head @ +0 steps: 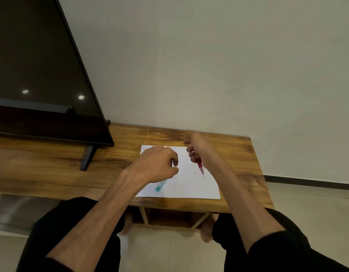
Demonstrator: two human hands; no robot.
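A white sheet of paper point(189, 185) lies on a low wooden table point(52, 169). My right hand point(197, 150), blurred, grips a red mechanical pencil point(200, 166) above the sheet, with its thin tip pointing down toward me. My left hand point(158, 163) hovers over the sheet's left part with fingers curled and thumb close to the forefinger; nothing shows between them. A teal tube point(160, 185) lies on the paper, its far end hidden under my left hand.
A large dark television point(42, 75) stands on the table's left side, its black foot point(87, 158) left of the paper. A pale wall rises behind the table. My knees in black trousers point(71, 222) and bare feet are below the table's front edge.
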